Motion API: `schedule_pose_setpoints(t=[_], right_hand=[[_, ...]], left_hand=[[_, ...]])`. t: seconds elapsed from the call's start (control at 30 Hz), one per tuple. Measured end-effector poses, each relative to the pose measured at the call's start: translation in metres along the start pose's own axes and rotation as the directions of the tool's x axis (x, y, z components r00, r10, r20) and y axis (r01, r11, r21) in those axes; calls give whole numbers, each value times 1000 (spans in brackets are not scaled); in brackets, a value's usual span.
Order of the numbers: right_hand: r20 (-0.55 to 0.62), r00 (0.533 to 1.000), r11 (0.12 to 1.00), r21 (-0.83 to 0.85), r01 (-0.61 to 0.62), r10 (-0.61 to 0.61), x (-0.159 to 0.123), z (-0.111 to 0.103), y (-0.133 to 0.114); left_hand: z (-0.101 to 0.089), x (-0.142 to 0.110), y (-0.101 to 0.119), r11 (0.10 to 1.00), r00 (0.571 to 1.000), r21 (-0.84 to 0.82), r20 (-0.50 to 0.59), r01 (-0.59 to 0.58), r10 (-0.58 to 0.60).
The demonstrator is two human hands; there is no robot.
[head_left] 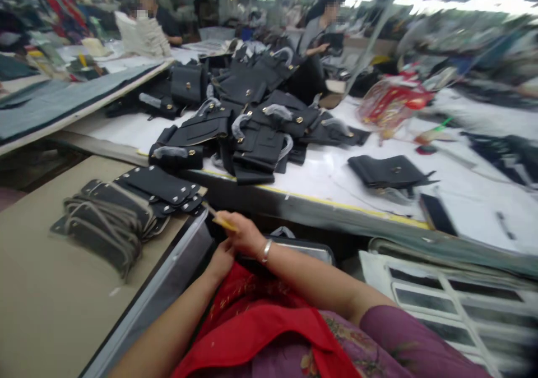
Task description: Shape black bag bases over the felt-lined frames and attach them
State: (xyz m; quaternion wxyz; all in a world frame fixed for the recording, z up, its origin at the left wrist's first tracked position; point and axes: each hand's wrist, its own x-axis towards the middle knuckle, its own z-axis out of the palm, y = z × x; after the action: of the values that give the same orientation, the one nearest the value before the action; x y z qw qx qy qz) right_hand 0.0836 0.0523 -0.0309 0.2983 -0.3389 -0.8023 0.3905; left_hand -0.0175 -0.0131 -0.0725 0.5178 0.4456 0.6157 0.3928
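Observation:
My right hand [244, 233], with a silver bracelet at the wrist, is closed round a yellow-handled tool [227, 222]. Its thin tip points left towards a pile of black leather pieces with metal studs [162, 187], and I cannot tell whether it touches them. My left hand [221, 259] is just below the right, fingers drawn together beside the red apron [239, 288]. What it holds, if anything, is hidden. Left of the studded pieces, a bundle of dark pieces with greyish edges [103, 221] lies on the tan board [54, 288].
Black bags [256, 137] with plastic-wrapped handles are heaped on the white worktable [323, 170]. One black bag [386, 170] lies apart to the right, near a dark phone-like slab [437, 214]. A red bag [390, 106] stands behind. Two people work further back.

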Motion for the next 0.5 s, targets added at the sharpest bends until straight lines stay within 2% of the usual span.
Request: schedule_pose_setpoints(t=[0.03, 0.07, 0.13, 0.2, 0.27, 0.33, 0.4, 0.43, 0.5], right_hand=[[115, 993, 995, -97, 23, -12, -2, 0, -4], [169, 986, 987, -157, 37, -10, -2, -1, -7], [103, 993, 986, -166, -31, 48, 2, -10, -7], [-51, 978, 968, -143, -208, 203, 7, -32, 0], [-202, 898, 891, -160, -424, 391, 9, -70, 14], [-344, 793, 786, -198, -585, 503, 4, -118, 33], [-471, 688, 687, -211, -696, 552, -8, -169, 52], [-519, 643, 645, -211, -734, 563, -17, -193, 60], [-578, 584, 577, -225, -785, 569, -35, -231, 69]], left_hand=[[1, -1, 2, 1000, 1000, 7, -18, -6, 6], [2, -1, 3, 1000, 1000, 12, -6, -20, 20], [6, 1, 6, 1000, 1000, 22, 19, 17, -18], [11, 4, 8, 998, 999, 43, 10, 47, -47], [15, 6, 8, 996, 998, 58, -20, 67, -66], [16, 10, 5, 995, 998, 75, -30, 65, -62], [15, 16, 0, 992, 1000, 123, -1, -1, 1], [13, 20, -3, 983, 997, 167, 27, -74, 70], [11, 26, -9, 962, 983, 204, 62, -179, 170]])
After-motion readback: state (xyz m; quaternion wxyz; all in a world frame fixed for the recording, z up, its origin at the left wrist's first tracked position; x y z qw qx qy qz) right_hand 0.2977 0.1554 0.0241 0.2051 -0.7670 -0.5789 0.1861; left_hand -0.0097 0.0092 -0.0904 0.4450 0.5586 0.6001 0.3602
